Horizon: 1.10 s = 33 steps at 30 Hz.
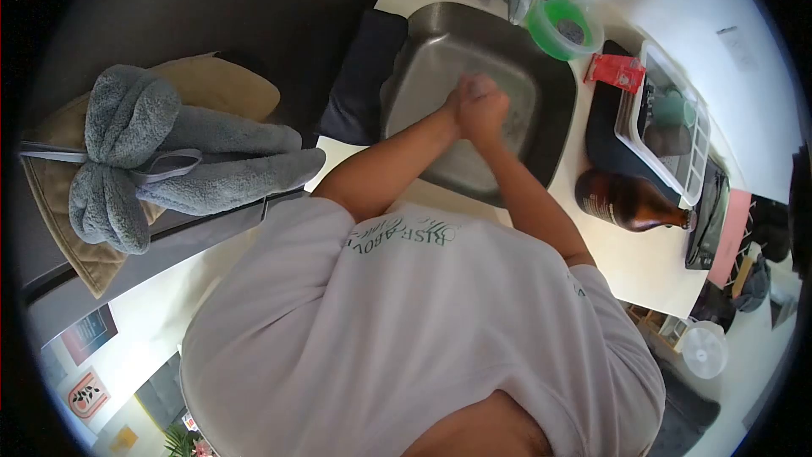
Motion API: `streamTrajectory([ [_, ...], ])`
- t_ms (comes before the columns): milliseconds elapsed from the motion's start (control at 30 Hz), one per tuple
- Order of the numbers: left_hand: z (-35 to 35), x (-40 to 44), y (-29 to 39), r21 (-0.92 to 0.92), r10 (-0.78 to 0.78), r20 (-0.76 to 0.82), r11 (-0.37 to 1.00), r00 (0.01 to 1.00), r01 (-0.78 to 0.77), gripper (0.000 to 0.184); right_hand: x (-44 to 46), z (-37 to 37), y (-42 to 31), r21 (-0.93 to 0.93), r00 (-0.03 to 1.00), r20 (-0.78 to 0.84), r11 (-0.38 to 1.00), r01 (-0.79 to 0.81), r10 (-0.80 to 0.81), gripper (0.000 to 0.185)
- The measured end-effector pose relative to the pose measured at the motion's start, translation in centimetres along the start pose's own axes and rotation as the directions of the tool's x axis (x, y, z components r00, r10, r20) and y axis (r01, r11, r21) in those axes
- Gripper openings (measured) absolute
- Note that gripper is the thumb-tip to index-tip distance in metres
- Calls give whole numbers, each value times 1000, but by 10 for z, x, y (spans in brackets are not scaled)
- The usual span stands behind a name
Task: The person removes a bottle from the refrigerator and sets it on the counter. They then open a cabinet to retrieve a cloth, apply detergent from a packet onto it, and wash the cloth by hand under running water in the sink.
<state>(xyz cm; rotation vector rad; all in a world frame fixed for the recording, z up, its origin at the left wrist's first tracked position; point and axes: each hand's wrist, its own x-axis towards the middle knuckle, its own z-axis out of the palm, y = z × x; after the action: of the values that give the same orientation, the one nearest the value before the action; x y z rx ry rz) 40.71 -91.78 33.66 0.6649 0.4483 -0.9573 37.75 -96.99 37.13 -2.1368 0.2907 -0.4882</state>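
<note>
Our left hand [457,107] and right hand [486,115] meet over the sink [423,72]; we cannot tell how the fingers close. Rubbing palm to palm, we likely do best staying low and central there.

Both arms out front, bare forearms angled inward. Left forearm [389,161] comes in on a longer slant; right forearm [529,182] steeper. Left hand [461,101] and right hand [488,113] touching, clasped together, wrists close. Right fingers look curled; finger detail blurred, left hand partly hidden.
</note>
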Motion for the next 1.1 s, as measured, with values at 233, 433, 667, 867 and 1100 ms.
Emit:
streamTrajectory([
  [233,-63,63,-9,-20,124,447,991,886,-129,22,-3,-6,-22,-75,997,49,995,68,-64,21],
  [433,-12,0,3,-47,52,-34,998,998,-53,19,12,9,43,69,985,-53,984,-163,167,23],
  [667,-59,48,-12,-163,189,505,979,842,-123,26,-9,12,11,-37,996,-54,997,72,-74,26],
  [867,-42,23,-18,-99,160,323,986,933,-134,32,-5,-6,-3,-111,1000,21,994,-15,18,28],
  [1100,-21,14,-8,101,21,-95,995,995,-12,44,19,12,66,-26,902,46,903,-429,430,35],
])
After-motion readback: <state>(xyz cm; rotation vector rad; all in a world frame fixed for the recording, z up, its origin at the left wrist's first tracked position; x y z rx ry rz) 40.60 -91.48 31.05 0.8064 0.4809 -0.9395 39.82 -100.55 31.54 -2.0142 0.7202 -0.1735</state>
